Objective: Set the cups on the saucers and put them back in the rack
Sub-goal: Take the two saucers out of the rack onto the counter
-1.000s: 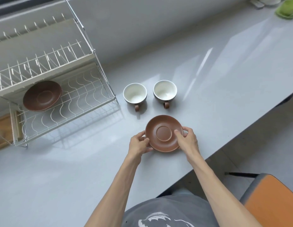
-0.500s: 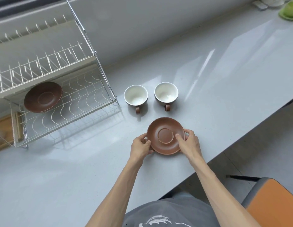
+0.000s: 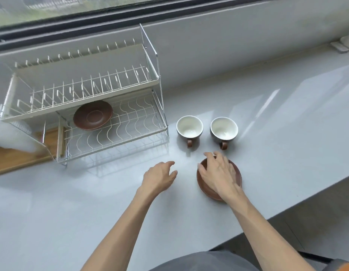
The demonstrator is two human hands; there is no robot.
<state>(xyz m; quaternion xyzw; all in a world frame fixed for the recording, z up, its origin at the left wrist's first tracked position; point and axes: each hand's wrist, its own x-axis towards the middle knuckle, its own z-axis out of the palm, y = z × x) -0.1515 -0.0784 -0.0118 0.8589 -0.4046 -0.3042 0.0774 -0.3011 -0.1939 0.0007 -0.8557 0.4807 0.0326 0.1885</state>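
A brown saucer lies on the grey counter near its front edge. My right hand hovers over it, fingers spread, covering much of it and holding nothing. My left hand is open above bare counter, left of the saucer and apart from it. Behind the saucer stand two cups, white inside with brown handles: the left cup and the right cup. A second brown saucer sits on the lower tier of the white wire rack at the left.
The rack's upper tier holds nothing visible. A wooden board lies left of the rack. A window sill and wall run along the back. The counter's front edge drops off at the right, close to the saucer.
Both hands have let go of the saucer on the counter. The left hand moved left, the right hand rose over the saucer toward the cups. The head tilted up, showing the window.
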